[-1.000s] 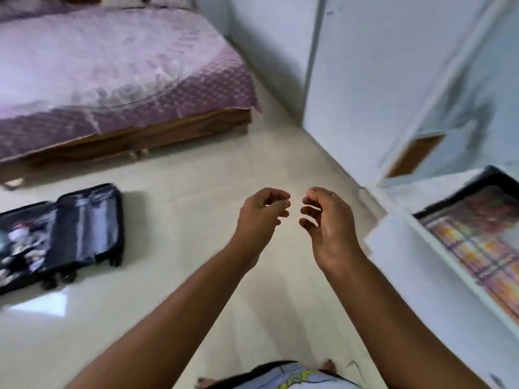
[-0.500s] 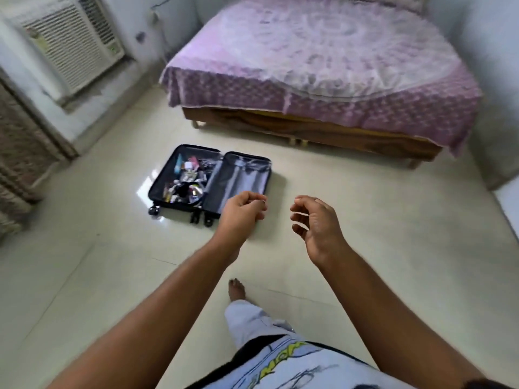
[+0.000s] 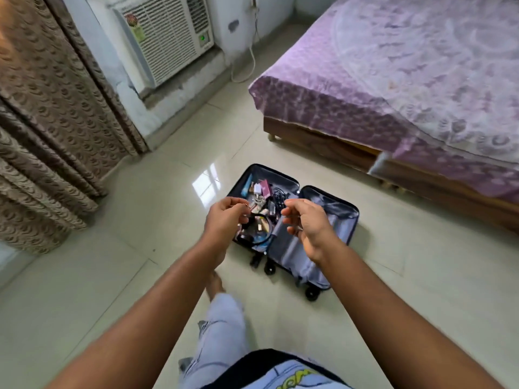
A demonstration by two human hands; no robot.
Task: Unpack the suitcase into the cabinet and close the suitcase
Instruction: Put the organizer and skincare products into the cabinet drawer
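Observation:
A small dark suitcase [image 3: 341, 209] lies open flat on the floor ahead of me. Its left half holds several small items [image 3: 264, 192]: boxes, cables, tubes. Its right half shows only bare grey lining [image 3: 292, 248]. My left hand [image 3: 224, 220] hovers in front of the left half, fingers curled and empty. My right hand [image 3: 306, 226] hovers in front of the right half, fingers loosely curled and apart, also empty. Both hands are above the suitcase, not touching it. The cabinet is out of view.
A bed with a purple cover [image 3: 407, 80] stands at the right on a wooden frame. A window air conditioner [image 3: 165, 37] sits low on the far wall. Brown curtains [image 3: 47, 122] hang at the left. My leg and foot [image 3: 216, 284] step forward on the tiled floor.
My view has swung left from the cabinet to the suitcase. The suitcase is now nearer and directly under my hands. Both hands stayed empty.

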